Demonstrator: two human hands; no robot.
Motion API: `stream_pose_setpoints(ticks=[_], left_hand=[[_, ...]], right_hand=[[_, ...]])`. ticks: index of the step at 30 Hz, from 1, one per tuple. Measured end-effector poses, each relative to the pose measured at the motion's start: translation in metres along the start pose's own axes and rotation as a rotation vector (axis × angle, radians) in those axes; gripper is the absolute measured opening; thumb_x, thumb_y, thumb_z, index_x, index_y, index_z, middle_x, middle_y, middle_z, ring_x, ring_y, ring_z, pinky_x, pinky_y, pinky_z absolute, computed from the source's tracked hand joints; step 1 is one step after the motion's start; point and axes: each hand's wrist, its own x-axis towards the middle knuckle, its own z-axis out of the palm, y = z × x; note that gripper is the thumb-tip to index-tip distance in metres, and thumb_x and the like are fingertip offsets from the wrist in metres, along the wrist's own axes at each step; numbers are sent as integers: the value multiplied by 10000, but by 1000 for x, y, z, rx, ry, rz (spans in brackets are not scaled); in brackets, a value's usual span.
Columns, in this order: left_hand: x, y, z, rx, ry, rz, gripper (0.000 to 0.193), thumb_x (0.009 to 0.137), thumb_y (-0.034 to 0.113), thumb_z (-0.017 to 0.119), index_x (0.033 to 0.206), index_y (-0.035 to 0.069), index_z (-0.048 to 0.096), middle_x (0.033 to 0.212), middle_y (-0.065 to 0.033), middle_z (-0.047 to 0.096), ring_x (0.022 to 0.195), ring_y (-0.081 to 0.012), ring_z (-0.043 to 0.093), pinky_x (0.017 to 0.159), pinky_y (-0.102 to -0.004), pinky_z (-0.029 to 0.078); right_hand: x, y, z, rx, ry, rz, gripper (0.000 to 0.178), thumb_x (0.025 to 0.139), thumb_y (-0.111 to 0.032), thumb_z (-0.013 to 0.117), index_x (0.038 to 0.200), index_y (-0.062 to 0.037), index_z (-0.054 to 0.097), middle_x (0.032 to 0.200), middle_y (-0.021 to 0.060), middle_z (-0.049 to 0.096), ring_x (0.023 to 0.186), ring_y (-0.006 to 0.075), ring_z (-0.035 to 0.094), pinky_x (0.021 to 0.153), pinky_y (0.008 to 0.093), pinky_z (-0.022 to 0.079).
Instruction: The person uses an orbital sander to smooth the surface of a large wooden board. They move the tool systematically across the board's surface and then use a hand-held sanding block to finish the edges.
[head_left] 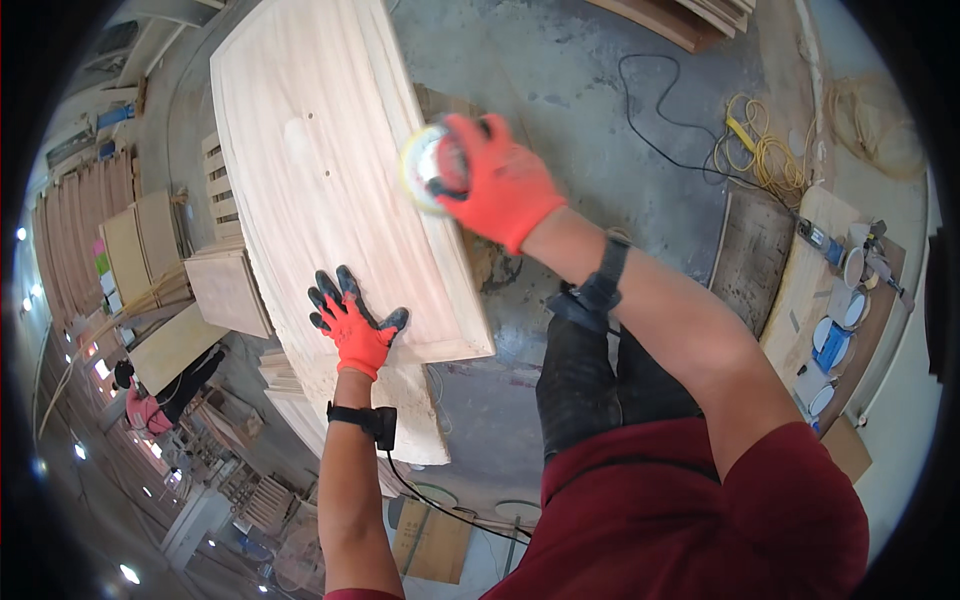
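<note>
- The big pale wood panel (360, 215) lies flat, ahead and mostly to the left; its long right edge is the part being rubbed, it seems; slow, even strokes along it, with no stop in 1 spot, should keep dips away;
- The rough pale slab (415, 410) shows below the near end of the panel; it makes sense to check that nothing rocks there, as a wobbly panel is hard to rub evenly;
- The right hand (505, 180), gloved in red, curls around a round tool (425, 175); it is blurry, so I cannot tell how hard it squeezes; a light push likely works better than a hard one;
- The left hand (352, 322), red with dark fingers, is spread out on the panel near its near end; that looks like a good way to steady the wood; it should stay well apart from the tool;
- The round tool, pale with a yellow rim, is at the panel's long right edge; I cannot tell if its face sits flat; tipping it could make the edge too round;
- 2 small dark spots (327, 173) are on the panel, left of the tool; go gently there
</note>
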Motion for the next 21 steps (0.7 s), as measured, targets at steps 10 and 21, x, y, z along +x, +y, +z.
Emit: stream_pose_setpoints(ticks=[10,21], left_hand=[[-1,10,-12,11,-38,-4,1259,675,620,839,1631,105,201,1693,-250,-4,1536,-512,16,1200,-673,36],[33,-1,-25,-130,59,23,1114,742,500,835,1591,62,262,1653,-304,130,1517,-531,102,1215,-642,79]], right_hand=[[33,44,21,509,64,359,771,798,-303,775,1440,-95,403,1384,208,525,1213,388,595,1005,451,508],[103,-32,-16,-76,12,-43,753,777,-372,811,1411,-199,442,1334,271,509,1065,461,648,921,473,545]])
